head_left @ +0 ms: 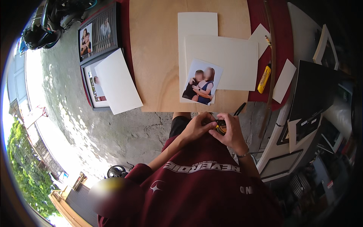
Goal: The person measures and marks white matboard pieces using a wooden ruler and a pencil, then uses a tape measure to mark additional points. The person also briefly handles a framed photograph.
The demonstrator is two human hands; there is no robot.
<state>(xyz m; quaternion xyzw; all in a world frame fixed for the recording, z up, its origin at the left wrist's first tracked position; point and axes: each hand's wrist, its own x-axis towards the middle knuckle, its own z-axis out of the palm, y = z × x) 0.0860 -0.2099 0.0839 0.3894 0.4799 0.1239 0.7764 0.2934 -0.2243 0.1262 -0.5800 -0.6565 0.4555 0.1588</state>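
I hold a small black and yellow tape measure in front of my chest, just below the near edge of the wooden surface. My left hand is curled against its left side, fingers closed on it. My right hand wraps over it from the right, fingers bent around the case, a band on that wrist. Most of the tape measure is hidden between my hands.

On the surface just beyond my hands lies a printed photo of two people, tilted, resting partly on two overlapping white boards. A black pen pokes over the edge near my right hand. To the right, a yellow utility knife lies on red cloth. To the left, a white sheet covers part of a framed picture on the floor.
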